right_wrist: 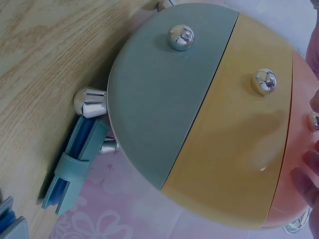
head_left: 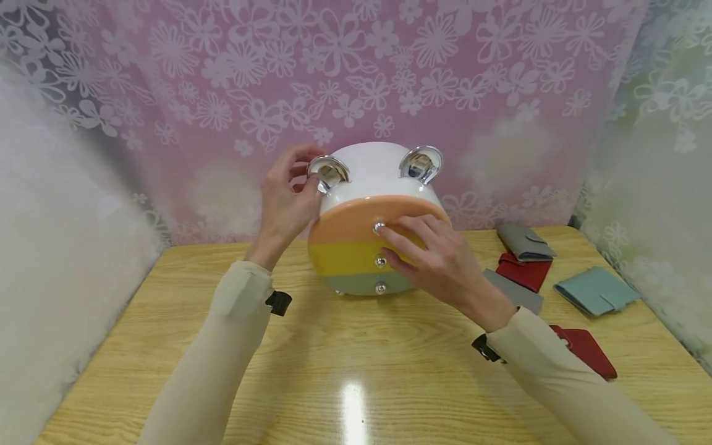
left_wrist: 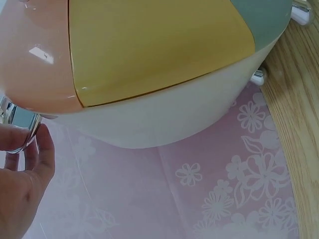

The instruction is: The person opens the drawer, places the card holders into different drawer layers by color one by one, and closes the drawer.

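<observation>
A round chest point(head_left: 372, 167) with a white body stands tilted at the back of the table, its front split into orange, yellow and grey-green drawers point(right_wrist: 159, 99). It has silver ears, knobs and feet. My left hand point(head_left: 289, 191) grips the silver ear point(head_left: 329, 173) on its left, thumb in front and fingers behind. In front of the orange drawer point(left_wrist: 40, 55), my right hand point(head_left: 436, 259) reaches across with its index fingertip at the top knob point(head_left: 378, 227). The right thumb stays apart from that finger, near the middle knob point(head_left: 381, 261). All drawers look closed.
To the right lie several small wallets: a grey one point(head_left: 523, 241) on a red one point(head_left: 523, 272), a teal one point(head_left: 596, 290), and another red one point(head_left: 589, 352) partly under the right sleeve. A pink flowered curtain point(head_left: 356, 74) hangs behind the wooden table point(head_left: 334, 371).
</observation>
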